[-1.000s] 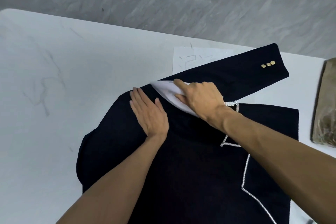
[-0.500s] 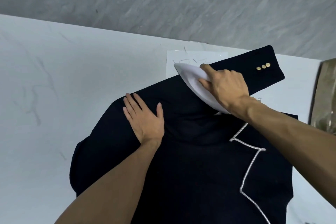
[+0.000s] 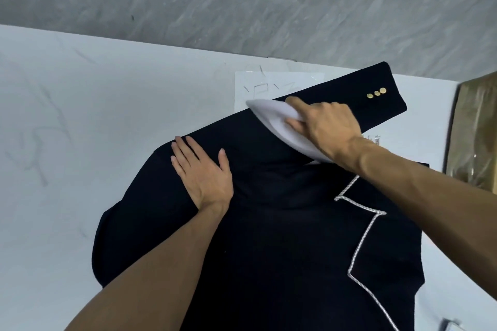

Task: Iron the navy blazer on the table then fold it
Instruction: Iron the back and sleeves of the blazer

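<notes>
The navy blazer (image 3: 282, 236) lies spread on the white table (image 3: 80, 142), with white piping along its lapel and one sleeve stretched up to the right, its cuff bearing three gold buttons (image 3: 376, 93). My right hand (image 3: 326, 129) grips a white iron (image 3: 274, 118) that sits on this sleeve, its pointed tip toward the sleeve's upper edge. My left hand (image 3: 201, 172) rests flat on the blazer's shoulder, fingers straight and pointing up-left.
A white sheet of paper with pencil marks (image 3: 269, 86) lies under the sleeve near the table's far edge. A brownish plastic-wrapped bundle (image 3: 473, 129) sits at the right edge. Grey floor lies beyond the table.
My right hand has slid the iron up the sleeve toward the cuff. My left hand has stayed flat on the shoulder.
</notes>
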